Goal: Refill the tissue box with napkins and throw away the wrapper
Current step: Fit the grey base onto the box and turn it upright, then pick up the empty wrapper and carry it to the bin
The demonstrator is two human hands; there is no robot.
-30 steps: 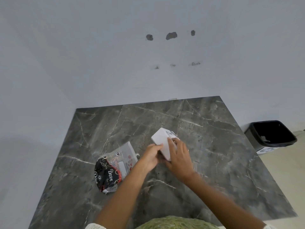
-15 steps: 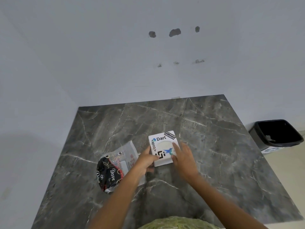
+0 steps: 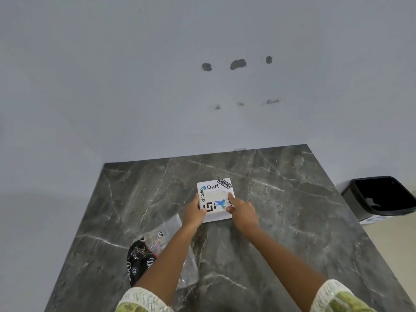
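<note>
A white square tissue box (image 3: 213,192) with stickers lies flat on the dark marble table (image 3: 281,210), its oval slot facing up. My left hand (image 3: 194,213) grips the box's near-left edge. My right hand (image 3: 242,211) holds the near-right side, with the forefinger stretched to the rim of the slot. The clear and black plastic wrapper (image 3: 146,253) lies crumpled on the table at the near left, partly hidden under my left forearm.
A black waste bin (image 3: 380,197) stands on the floor to the right of the table. The table is set against a grey wall at the back and left. A green garment shows at the bottom edge.
The box was tilted on edge between my hands; it has been turned sticker side up and moved farther from me. My arms have stretched out.
</note>
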